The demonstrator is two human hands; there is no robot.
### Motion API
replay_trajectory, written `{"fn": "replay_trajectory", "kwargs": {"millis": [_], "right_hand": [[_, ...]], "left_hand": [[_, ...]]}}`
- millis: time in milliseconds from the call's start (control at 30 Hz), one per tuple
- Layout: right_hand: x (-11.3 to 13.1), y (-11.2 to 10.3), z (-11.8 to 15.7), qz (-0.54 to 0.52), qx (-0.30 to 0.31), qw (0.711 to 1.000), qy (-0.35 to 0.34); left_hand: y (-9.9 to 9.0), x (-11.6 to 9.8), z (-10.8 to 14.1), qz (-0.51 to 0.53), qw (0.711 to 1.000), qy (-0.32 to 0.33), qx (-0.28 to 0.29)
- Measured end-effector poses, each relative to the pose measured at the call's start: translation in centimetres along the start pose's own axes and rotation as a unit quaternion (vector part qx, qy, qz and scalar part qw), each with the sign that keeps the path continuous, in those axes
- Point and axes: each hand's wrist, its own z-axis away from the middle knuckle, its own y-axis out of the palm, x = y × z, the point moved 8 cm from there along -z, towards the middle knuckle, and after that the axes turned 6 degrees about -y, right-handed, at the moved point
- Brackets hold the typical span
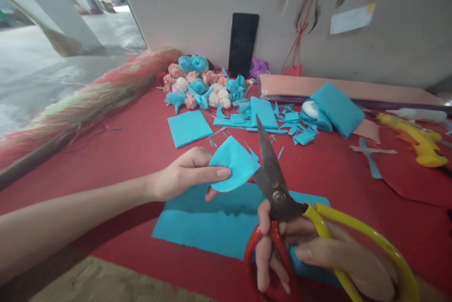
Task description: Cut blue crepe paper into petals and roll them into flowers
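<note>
My left hand (192, 172) pinches a piece of blue crepe paper (236, 160), thumb on top, its upper edge cut to a curve. My right hand (339, 255) grips a pair of scissors (278, 193) with one red and one yellow handle. The dark blades are spread apart, and the paper's right corner lies at the lower blade. Beneath both hands a larger blue paper sheet (208, 217) lies on the red table cover (123, 184). A folded blue square (189, 127) rests just beyond my left hand.
Paper flowers (197, 86) in blue, pink and white are heaped at the back, near a black phone (243, 43) leaning on the wall. Blue scraps (293, 125) and a folded blue stack (338, 109) lie right of them. A yellow glue gun (413, 137) sits far right; a broom (88, 99) lies left.
</note>
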Motion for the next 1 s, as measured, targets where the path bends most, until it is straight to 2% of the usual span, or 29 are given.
{"fn": "replay_trajectory", "kwargs": {"millis": [267, 433, 600, 700, 867, 1000], "right_hand": [[-0.2, -0.4, -0.6, -0.045, -0.025, 0.995, -0.081], [-0.2, -0.3, -0.4, -0.048, -0.044, 0.996, -0.068], [-0.3, -0.7, 0.3, -0.019, -0.102, 0.993, -0.057], [-0.5, -0.6, 0.3, -0.052, -0.091, 0.992, -0.067], [-0.6, 0.3, 0.0, -0.107, -0.010, 0.989, -0.097], [-0.5, 0.4, 0.0, -0.116, -0.003, 0.988, -0.102]], "left_hand": [[-0.3, 0.2, -0.4, -0.012, 1.000, -0.003, 0.017], [-0.9, 0.7, -0.5, 0.024, 0.999, -0.021, -0.007], [-1.3, 0.7, -0.6, 0.056, 0.998, -0.021, -0.019], [-1.4, 0.8, -0.6, 0.058, 0.998, -0.027, -0.021], [-1.0, 0.7, -0.4, 0.043, 0.999, -0.031, -0.009], [0.1, 0.3, -0.3, 0.017, 0.999, -0.021, 0.022]]}}
